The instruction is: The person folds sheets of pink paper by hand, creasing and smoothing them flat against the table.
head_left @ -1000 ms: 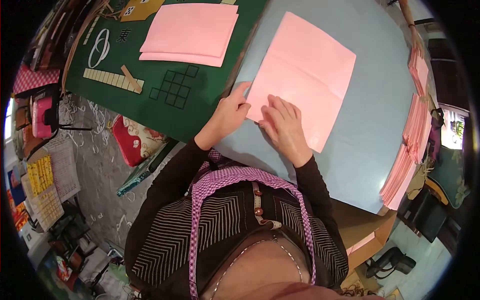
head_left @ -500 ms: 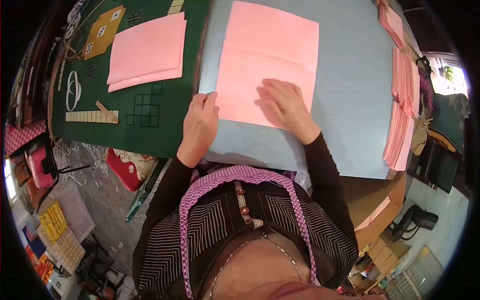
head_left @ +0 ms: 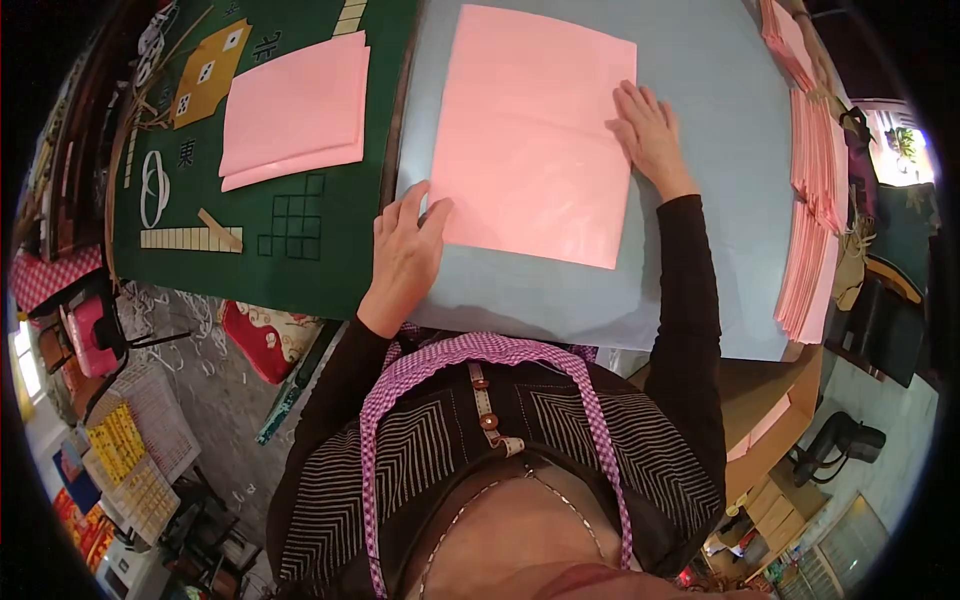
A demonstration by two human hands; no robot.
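Observation:
A pink sheet [head_left: 535, 150], perhaps plastic or paper, lies flat on the blue-grey work surface [head_left: 720, 240], with a faint crease across its middle. My right hand [head_left: 650, 135] rests at its right edge, fingers spread and touching it. By the lower left edge is my left hand [head_left: 405, 245], its thumb and fingers apart, the tips at the sheet's border. A folded pink stack [head_left: 293, 110] lies to the left on the green mat [head_left: 345, 220].
Bundled pink sheets [head_left: 808, 220] line the right edge of the surface. On the green mat are a tan card with dice faces [head_left: 207, 75], a white loop of string [head_left: 151, 190] and a ruler-like strip [head_left: 185, 238]. A cardboard box [head_left: 770, 395] stands below right.
My right hand has moved up and right, from the sheet's lower middle to its right edge. The lower part of the sheet looks smoother. My left hand stays near the left edge.

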